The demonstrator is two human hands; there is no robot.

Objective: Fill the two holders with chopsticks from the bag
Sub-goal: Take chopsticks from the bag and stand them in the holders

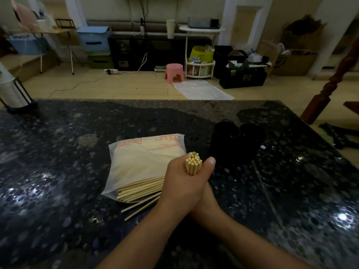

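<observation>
My left hand (182,183) grips an upright bundle of several pale wooden chopsticks (193,162), whose blunt ends stick out above the fist. My right hand (208,197) sits just below and behind the left one; its fingers are hidden. To the left lies the translucent chopstick bag (143,162) with red print, more chopsticks (141,189) poking from its open near end. Two loose chopsticks (139,207) lie on the counter beside it. Two black round holders, one (226,140) and the other (252,136), stand side by side just beyond and right of my hands; their insides look dark.
Everything rests on a dark speckled stone counter (77,152). A stack of white cups in a black wire stand (11,92) is at the far left corner. A brown wooden post (326,90) rises past the right edge.
</observation>
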